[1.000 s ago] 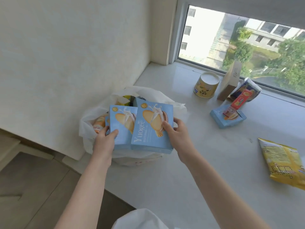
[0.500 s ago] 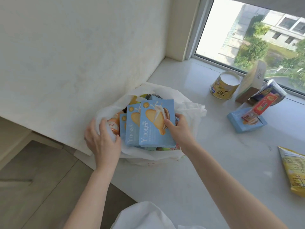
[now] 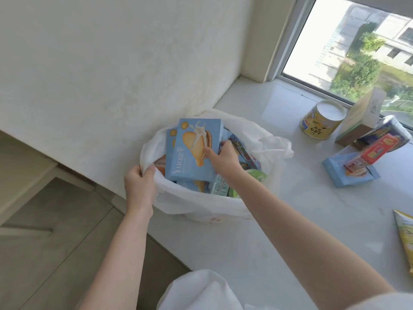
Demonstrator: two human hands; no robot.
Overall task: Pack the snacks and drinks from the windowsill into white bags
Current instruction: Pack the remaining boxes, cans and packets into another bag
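Note:
A white bag (image 3: 201,204) stands open at the left end of the windowsill (image 3: 290,220), holding several snack packs. My right hand (image 3: 221,156) grips a light blue biscuit box (image 3: 192,157) by its right edge, upright inside the bag's mouth. A second blue box (image 3: 171,139) stands just behind it. My left hand (image 3: 139,182) pinches the bag's left rim. Further right on the sill lie another blue biscuit box (image 3: 348,175) with a red pack (image 3: 377,148) on it, a yellow can (image 3: 321,119) and a yellow chip bag (image 3: 405,238).
A tan carton (image 3: 362,117) and a blue-white wrapped pack (image 3: 388,130) stand by the window. Another white bag (image 3: 201,291) shows at the bottom edge. The wall rises just left of the open bag, and the sill's front edge drops to the floor below.
My left hand let go of the boxes and took the bag's left rim. My right hand has pushed the two blue boxes further down into the bag.

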